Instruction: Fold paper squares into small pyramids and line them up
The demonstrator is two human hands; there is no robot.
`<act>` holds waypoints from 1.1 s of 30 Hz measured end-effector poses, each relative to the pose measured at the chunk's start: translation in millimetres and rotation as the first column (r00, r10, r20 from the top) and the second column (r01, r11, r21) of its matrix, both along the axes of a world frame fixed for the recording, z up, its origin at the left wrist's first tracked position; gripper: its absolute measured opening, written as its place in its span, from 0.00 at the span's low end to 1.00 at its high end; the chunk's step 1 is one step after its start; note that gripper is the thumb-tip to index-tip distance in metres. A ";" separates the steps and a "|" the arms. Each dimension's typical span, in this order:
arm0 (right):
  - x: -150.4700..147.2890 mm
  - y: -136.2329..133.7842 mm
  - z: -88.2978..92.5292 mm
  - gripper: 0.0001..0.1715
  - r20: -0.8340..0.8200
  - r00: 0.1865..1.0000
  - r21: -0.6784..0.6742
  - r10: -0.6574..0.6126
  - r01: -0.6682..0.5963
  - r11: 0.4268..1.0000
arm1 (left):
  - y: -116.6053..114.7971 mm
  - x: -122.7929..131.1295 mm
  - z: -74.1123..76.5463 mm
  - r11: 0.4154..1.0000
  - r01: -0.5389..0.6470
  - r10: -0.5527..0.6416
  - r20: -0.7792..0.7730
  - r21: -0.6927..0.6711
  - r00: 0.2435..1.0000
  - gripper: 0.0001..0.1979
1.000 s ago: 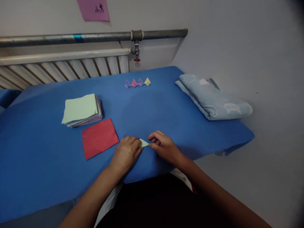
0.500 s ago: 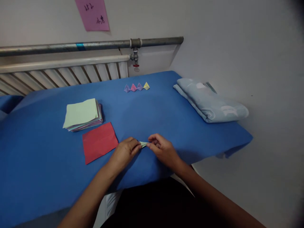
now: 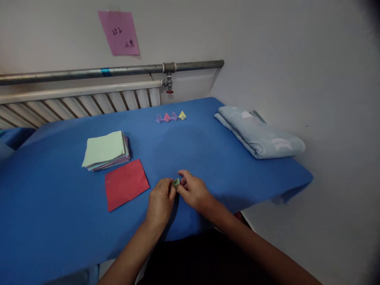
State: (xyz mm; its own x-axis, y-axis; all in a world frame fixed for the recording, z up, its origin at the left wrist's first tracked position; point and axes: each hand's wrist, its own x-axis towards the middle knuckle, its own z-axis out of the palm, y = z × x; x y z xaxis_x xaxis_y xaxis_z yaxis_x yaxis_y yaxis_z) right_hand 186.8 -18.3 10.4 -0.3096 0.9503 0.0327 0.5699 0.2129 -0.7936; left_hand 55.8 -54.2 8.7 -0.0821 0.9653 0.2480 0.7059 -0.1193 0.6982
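Observation:
My left hand (image 3: pixel 160 201) and my right hand (image 3: pixel 192 190) meet near the front edge of a blue-covered table (image 3: pixel 208 150). Both pinch a small folded piece of pale green paper (image 3: pixel 176 182) between their fingertips, just above the cloth. Most of the piece is hidden by my fingers. A red paper sheet (image 3: pixel 126 183) lies flat just left of my left hand. Behind it sits a stack of coloured paper squares (image 3: pixel 106 150) with a pale green sheet on top. A row of several small folded paper shapes (image 3: pixel 171 116), purple, pink and yellow, stands at the far side.
A folded light blue cloth (image 3: pixel 259 136) lies at the table's right end. A radiator (image 3: pixel 77 103) and a metal pipe (image 3: pixel 118 72) with a valve run along the wall behind. A pink note (image 3: pixel 119 32) is stuck on the wall.
My hands have drawn closer together and the green paper now shows as a smaller, more folded piece between my fingertips. The view has tilted up a little.

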 end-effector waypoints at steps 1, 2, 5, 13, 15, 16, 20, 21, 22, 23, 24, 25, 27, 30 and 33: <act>-0.4 -0.8 0.8 0.18 0.023 1.000 0.009 0.005 -0.005 1.000 | -0.3 0.7 0.6 1.000 -0.017 0.017 0.042 -0.011 0.999 0.07; -0.8 -1.5 1.7 0.17 0.036 0.999 0.017 0.009 -0.009 1.000 | -0.5 1.1 1.0 0.999 -0.033 0.035 0.093 -0.029 0.995 0.06; -1.3 -3.7 4.0 0.13 0.051 0.999 0.045 0.006 -0.009 0.999 | -0.8 1.0 1.6 0.990 -0.077 0.105 0.256 -0.117 0.961 0.06; 0.4 -5.0 4.6 0.07 -0.005 0.999 0.136 0.047 -0.046 0.990 | -4.9 2.0 12.4 0.982 -0.035 0.104 0.374 -0.188 0.922 0.08; 1.0 -5.3 4.8 0.08 -0.017 0.998 0.153 0.060 -0.057 0.987 | -6.1 2.0 16.6 0.978 -0.005 0.087 0.385 -0.210 0.919 0.08; 1.2 -5.8 5.2 0.08 -0.028 0.997 0.160 0.069 -0.064 0.985 | -6.5 1.7 18.2 0.976 0.005 0.082 0.389 -0.217 0.917 0.08; 2.1 -9.3 6.9 0.07 -0.096 0.991 0.164 0.095 -0.078 0.983 | -8.1 1.0 19.6 0.981 0.003 0.072 0.379 -0.193 0.922 0.06; 2.2 -10.2 6.9 0.08 -0.111 0.989 0.157 0.093 -0.075 0.985 | -8.6 1.2 18.8 0.985 0.000 0.066 0.372 -0.175 0.926 0.06; 2.1 -11.0 6.6 0.09 -0.129 0.988 0.147 0.088 -0.069 0.987 | -9.1 1.4 17.9 0.988 -0.004 0.062 0.365 -0.156 0.929 0.06; 1.8 -11.6 6.1 0.10 -0.152 0.985 0.130 0.081 -0.061 0.990 | -9.5 1.6 16.8 0.990 -0.009 0.060 0.363 -0.139 0.930 0.06; 1.4 -12.1 5.4 0.11 -0.186 0.980 0.104 0.069 -0.051 0.993 | -9.8 1.8 15.8 0.992 -0.013 0.060 0.367 -0.129 0.928 0.05; 0.7 -12.4 4.7 0.11 -0.229 0.972 0.067 0.052 -0.038 0.997 | -9.9 1.8 14.9 0.992 -0.011 0.059 0.383 -0.127 0.922 0.05; -1.1 -12.6 3.5 0.10 -0.332 0.943 -0.038 0.008 -0.022 0.999 | -9.6 1.3 13.8 0.989 -0.002 0.069 0.447 -0.149 0.892 0.05; -4.3 -12.4 3.2 0.08 -0.476 0.876 -0.220 -0.078 -0.033 0.975 | -9.0 -0.7 15.2 0.980 -0.001 0.119 0.575 -0.200 0.809 0.06; -6.6 -12.9 4.2 0.07 -0.585 0.795 -0.322 -0.162 -0.045 0.946 | -9.8 -3.4 19.4 0.977 0.018 0.132 0.664 -0.214 0.736 0.07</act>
State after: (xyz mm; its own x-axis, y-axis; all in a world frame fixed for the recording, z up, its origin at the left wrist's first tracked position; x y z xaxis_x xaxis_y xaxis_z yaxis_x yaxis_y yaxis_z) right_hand 180.2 -31.2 14.6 -0.2686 0.9580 -0.1009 -0.0370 -0.1150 -0.9927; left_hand 52.4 -64.0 28.2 -0.2112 0.9739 -0.0832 0.0451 0.0948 0.9945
